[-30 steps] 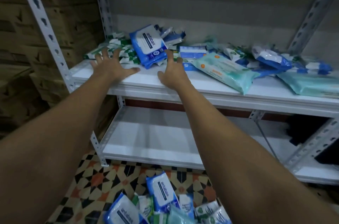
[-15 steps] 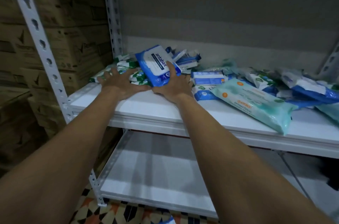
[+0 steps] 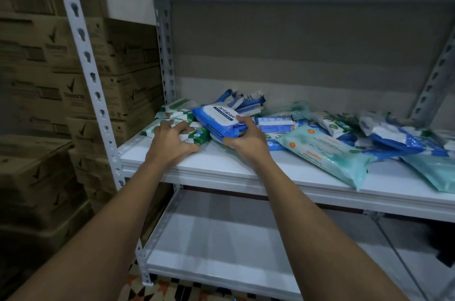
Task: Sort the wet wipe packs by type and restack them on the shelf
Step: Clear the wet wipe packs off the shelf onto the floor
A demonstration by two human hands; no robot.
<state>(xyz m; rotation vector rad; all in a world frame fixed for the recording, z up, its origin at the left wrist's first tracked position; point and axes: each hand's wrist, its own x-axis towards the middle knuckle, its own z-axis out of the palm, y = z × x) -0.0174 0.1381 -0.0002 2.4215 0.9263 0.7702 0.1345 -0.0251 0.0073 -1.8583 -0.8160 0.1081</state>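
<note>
A jumble of wet wipe packs lies along the white shelf (image 3: pixel 221 167). My right hand (image 3: pixel 243 137) grips a blue and white antabax pack (image 3: pixel 218 118), thumb on top and fingers curled under its near edge. My left hand (image 3: pixel 172 138) has its fingers curled over the green and white packs (image 3: pixel 194 134) at the shelf's left end. A long teal pack (image 3: pixel 325 155) lies to the right near the front edge. More blue packs (image 3: pixel 391 135) are heaped further right and behind.
Stacked cardboard boxes (image 3: pixel 44 93) stand left of the rack's perforated upright (image 3: pixel 91 74). A lower white shelf (image 3: pixel 216 241) sits below. Patterned floor tiles (image 3: pixel 172 288) show at the bottom. The grey back wall closes the shelf behind.
Both hands moved from the shelf's front edge into the pile. My right hand took hold of the blue antabax pack; my left hand closed over the green packs. The view rose and came closer.
</note>
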